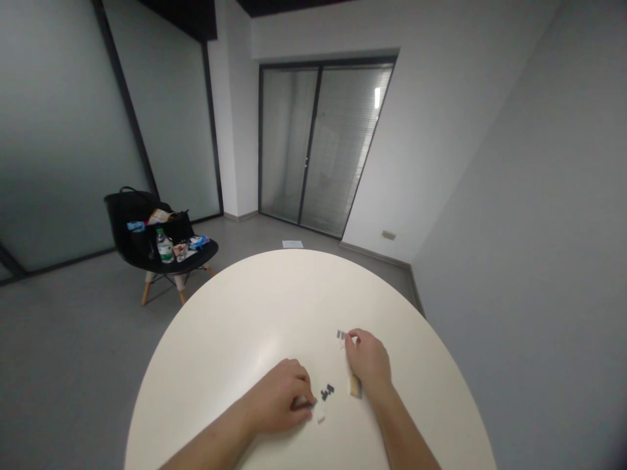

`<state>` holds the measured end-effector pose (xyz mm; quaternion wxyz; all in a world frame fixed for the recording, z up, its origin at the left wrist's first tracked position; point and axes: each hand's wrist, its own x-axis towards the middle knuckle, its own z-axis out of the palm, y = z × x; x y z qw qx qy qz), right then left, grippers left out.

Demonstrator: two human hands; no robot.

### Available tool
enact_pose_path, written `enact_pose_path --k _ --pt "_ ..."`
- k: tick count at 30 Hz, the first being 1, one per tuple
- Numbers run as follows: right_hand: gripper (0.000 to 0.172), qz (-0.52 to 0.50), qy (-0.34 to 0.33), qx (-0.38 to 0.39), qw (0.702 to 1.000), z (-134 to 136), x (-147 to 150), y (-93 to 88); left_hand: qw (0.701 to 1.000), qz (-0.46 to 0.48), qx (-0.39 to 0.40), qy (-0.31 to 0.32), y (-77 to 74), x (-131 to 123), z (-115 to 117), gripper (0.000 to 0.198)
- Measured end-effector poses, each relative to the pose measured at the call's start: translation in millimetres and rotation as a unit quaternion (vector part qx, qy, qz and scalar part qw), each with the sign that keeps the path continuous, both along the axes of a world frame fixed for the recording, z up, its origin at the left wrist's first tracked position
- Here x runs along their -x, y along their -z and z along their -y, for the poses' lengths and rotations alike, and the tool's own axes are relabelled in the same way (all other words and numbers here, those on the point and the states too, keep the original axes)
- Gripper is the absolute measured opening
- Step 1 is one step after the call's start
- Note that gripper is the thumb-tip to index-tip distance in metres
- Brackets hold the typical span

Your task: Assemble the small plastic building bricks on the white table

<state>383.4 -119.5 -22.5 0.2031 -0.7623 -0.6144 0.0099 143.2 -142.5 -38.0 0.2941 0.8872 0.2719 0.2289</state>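
Note:
My left hand (287, 398) rests low over the round white table (235, 313), its thumb and fingertips close around something too small to make out. Just right of those fingertips lie several small black pieces (327, 392) and a small white piece (321, 416). My right hand (369, 359) is farther forward, with thumb and forefinger pinched at small grey pieces (341, 334); whatever is between the fingertips is hidden. A flat tan piece with a dark edge (354, 386) lies under the near side of my right hand, partly covered by it.
Beyond the table at the left stands a black chair (128, 251) holding a bag, a bottle with a green cap (164, 247) and small packets. A white sheet (292, 244) shows past the table's far edge. A grey wall rises at the right.

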Motion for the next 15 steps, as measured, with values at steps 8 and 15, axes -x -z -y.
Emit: enact_pose_path --k 8,15 --pt "0.027 -0.04 -0.045 -0.039 0.997 0 0 4.1 0.997 -0.024 -0.069 -0.03 5.5 6 -10 0.02" --pt "0.028 -0.078 -0.207 -0.027 0.975 5 10 1.2 0.991 -0.053 -0.055 -0.108 10.6 6 -11 0.021"
